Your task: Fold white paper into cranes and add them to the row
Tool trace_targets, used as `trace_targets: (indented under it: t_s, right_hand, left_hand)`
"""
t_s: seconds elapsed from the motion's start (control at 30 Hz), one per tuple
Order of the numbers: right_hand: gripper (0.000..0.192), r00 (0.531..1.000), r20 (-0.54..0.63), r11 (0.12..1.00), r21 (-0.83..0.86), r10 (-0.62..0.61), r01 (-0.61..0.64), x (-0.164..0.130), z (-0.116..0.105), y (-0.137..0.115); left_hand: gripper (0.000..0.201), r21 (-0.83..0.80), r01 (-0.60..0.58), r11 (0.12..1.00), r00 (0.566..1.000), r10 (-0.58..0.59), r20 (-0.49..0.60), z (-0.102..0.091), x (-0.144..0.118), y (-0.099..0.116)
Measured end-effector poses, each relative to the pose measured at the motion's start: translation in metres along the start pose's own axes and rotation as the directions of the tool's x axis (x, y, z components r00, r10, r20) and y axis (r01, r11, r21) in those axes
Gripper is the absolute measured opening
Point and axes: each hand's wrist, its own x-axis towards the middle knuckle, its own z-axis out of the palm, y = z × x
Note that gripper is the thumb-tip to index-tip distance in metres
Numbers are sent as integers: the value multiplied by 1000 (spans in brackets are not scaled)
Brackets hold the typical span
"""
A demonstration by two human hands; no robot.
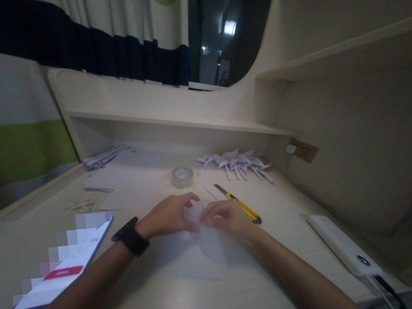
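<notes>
White paper piece [197,213] is pinched between left hand [168,216] and right hand [224,217], fingertips pressed together over it, near the desk [190,292] centre. Yellow utility knife [239,204] is laid just right of the hands. Tape roll [182,177] and folded paper cranes [238,163] are placed farther back; phone [62,270] lies left, power bank [344,247] right.

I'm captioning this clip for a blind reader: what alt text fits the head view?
Two bare hands, left hand and right hand, press together on a white sheet of paper on a pale desk. Behind them lie a yellow utility knife, a tape roll and a heap of folded paper cranes; a phone lies at left.
</notes>
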Motion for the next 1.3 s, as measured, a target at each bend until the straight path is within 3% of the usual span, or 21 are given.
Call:
trace_targets:
  t_s: [0.13, 0.3, 0.37, 0.43, 0.5, 0.53, 0.6, 0.7, 0.77, 0.87, 1.0, 1.2, 1.3]
  right_hand:
    - [15, 999, 5, 999, 4, 52, -52, -1, -3, -1]
    - [24, 967, 44, 968, -27, 251, -250, -4, -16, 23]
    - [28, 946, 11, 944, -66, 324, -322, -5, -19, 34]
    - [29, 933, -45, 929, -92, 356, -359, -6, -21, 41]
    - [28, 927, -97, 921, -120, 362, -372, -6, -21, 43]
    - [26, 927, -117, 918, -141, 357, -372, -6, -20, 43]
    - [25, 930, -150, 913, -191, 337, -361, -6, -19, 42]
    - [23, 932, -183, 909, -227, 311, -348, -5, -17, 40]
    - [23, 924, -189, 915, -173, 333, -365, -5, -16, 41]
    - [24, 908, -182, 920, -34, 378, -390, -4, -12, 40]
    - [26, 922, -145, 933, 38, 360, -358, -3, -6, 32]
    - [29, 923, -134, 933, 26, 360, -360, -4, 0, 25]
    - [26, 923, -178, 926, -109, 340, -362, -4, 1, 23]
  left_hand:
    - [21, 8, -1, 1000, 995, 1, 104, -2, 7, -4]
    - [25, -215, 118, 969, 980, -79, 185, -12, -1, -23]
    - [28, -208, 141, 968, 981, -108, 161, -12, -3, -32]
    - [32, -125, 155, 980, 988, -151, 41, -8, -4, -37]
    - [47, -44, 149, 988, 969, -155, -194, 1, -6, -35]
    - [54, -5, 125, 992, 943, -121, -309, 8, -7, -32]
    - [47, 108, 51, 993, 928, -7, -372, 21, -10, -22]
    - [15, 127, -46, 991, 981, 69, -181, 41, -15, -8]
    - [11, 109, -64, 992, 989, 78, -129, 52, -17, -4]
    - [12, 81, -55, 995, 989, 65, -132, 62, -18, -4]
    - [17, 70, -39, 997, 988, 49, -150, 65, -19, -2]
    - [21, -12, 16, 1000, 983, -17, -181, 63, -18, 0]
    - [16, -130, 89, 988, 977, -111, -181, 62, -14, -11]
